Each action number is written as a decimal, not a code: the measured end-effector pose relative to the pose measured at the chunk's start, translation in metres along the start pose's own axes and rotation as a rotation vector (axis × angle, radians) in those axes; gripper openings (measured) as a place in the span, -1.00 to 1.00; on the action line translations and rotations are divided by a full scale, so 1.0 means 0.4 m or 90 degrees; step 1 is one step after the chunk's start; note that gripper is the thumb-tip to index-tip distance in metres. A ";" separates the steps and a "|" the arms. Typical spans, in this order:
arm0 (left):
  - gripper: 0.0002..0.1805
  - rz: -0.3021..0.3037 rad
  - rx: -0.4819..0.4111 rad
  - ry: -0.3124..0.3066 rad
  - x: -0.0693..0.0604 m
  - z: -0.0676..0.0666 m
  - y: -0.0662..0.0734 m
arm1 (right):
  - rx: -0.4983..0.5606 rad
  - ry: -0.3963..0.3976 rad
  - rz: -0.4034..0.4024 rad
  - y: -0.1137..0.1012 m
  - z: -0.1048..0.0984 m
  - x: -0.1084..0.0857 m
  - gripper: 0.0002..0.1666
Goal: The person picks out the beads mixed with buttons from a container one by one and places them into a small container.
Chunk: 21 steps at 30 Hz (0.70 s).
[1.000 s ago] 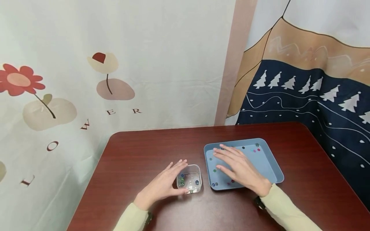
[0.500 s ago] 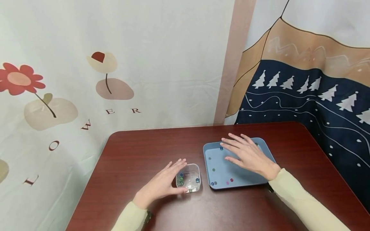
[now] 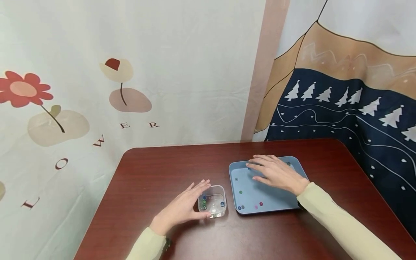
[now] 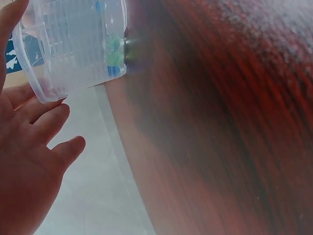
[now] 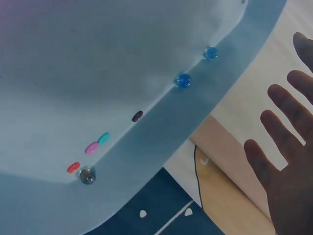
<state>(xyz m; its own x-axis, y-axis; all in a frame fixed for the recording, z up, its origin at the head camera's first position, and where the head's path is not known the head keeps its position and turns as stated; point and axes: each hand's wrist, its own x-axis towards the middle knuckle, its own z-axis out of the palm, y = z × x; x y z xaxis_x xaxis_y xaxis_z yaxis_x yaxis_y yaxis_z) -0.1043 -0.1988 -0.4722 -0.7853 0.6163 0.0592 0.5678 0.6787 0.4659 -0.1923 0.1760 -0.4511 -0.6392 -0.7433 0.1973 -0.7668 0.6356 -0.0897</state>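
My left hand (image 3: 183, 206) holds a small clear plastic box (image 3: 215, 208), fingers at its far rim and thumb at its near side. Green and blue marbles lie in the box; a green marble (image 4: 115, 49) shows through its wall in the left wrist view. Over the far part of a blue tray (image 3: 276, 198) hovers my right hand (image 3: 277, 174), fingers spread and holding nothing. In the right wrist view, blue marbles (image 5: 183, 81), a greyish marble (image 5: 87, 175) and small flat discs, one of them a red disc (image 5: 73, 167), lie along the tray's far edge.
Both containers stand on a dark red wooden table (image 3: 156, 169), the box left of the tray with a narrow gap between. More marbles and discs, including a green piece (image 3: 241, 192), lie along the tray's left and near sides. A printed curtain (image 3: 195, 90) hangs behind the table.
My right hand has shifted right and toward the tray's far side, then dipped slightly. The tray's near edge now shows more. My left hand and the box stay put.
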 end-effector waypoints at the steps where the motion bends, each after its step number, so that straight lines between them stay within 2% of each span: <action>1: 0.04 0.000 0.000 0.000 0.000 0.000 0.000 | 0.002 -0.007 0.001 0.001 0.004 0.003 -0.33; 21: 0.05 -0.013 -0.001 -0.005 -0.003 -0.001 0.004 | 0.049 -0.072 0.002 0.029 0.041 0.028 -0.44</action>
<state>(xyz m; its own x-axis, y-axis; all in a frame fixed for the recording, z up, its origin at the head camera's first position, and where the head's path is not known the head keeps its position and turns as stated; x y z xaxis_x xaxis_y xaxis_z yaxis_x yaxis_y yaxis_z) -0.1028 -0.1986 -0.4712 -0.7951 0.6049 0.0429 0.5509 0.6909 0.4682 -0.2094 0.1716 -0.4659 -0.6415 -0.7624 0.0856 -0.7637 0.6241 -0.1651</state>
